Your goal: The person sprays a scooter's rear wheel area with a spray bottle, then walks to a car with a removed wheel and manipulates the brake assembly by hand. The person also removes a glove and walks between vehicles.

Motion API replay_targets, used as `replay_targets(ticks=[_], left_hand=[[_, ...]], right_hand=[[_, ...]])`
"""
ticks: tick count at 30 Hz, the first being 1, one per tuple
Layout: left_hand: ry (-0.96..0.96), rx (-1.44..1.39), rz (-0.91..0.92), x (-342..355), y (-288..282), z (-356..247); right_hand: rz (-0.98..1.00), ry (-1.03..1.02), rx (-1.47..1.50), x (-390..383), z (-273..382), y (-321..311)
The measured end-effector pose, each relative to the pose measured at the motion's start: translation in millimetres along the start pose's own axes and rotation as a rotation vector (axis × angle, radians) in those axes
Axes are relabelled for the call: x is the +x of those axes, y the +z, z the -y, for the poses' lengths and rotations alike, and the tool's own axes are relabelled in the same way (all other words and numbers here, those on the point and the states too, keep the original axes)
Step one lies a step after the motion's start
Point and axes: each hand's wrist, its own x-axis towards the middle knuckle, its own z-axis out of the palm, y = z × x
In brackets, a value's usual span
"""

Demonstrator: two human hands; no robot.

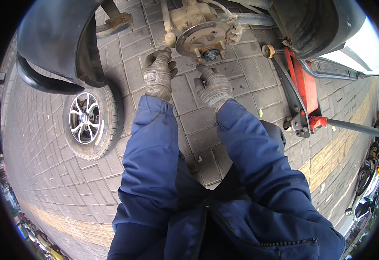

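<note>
My left hand (pixel 158 74), in a grey knit glove, is raised just below the rounded end of a metal rod (pixel 169 39). Its fingers are loosely bent and apart, with nothing visible between them. To its right, my right hand (pixel 215 88) wears a matching glove. Its thumb and bent fingers are spread, and the fingertips come close to the wheel studs (pixel 197 53) at the lower edge of a rusty brake disc (pixel 190 40). Dark grease coats the hub centre (pixel 211 54). Whether the right fingertips touch a stud, I cannot tell.
At left, a wheel with a silver rim (pixel 85 120) stands on the grey paving (pixel 193 102) beside a black fender (pixel 57 43). A red floor jack (pixel 303 84) with a long handle (pixel 356 128) is at right, under the car's dark bodywork (pixel 317 28).
</note>
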Motion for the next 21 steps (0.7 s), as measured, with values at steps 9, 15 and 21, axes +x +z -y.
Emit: replay_targets(ticks=[9,15,21], left_hand=[[-0.017,0.01,0.01,-1.1,0.8,-3.6],[-0.021,0.02,0.011,-4.2,1.6,-7.3],[-0.014,0.017,0.027,-4.1,2.2,-5.2]], right_hand=[[0.051,0.05,0.116,-0.9,-9.4,6.6],[-0.168,0.311,0.483,9.1,-30.8,19.5],[-0.21,0.122,0.32,19.4,-48.9,26.5]])
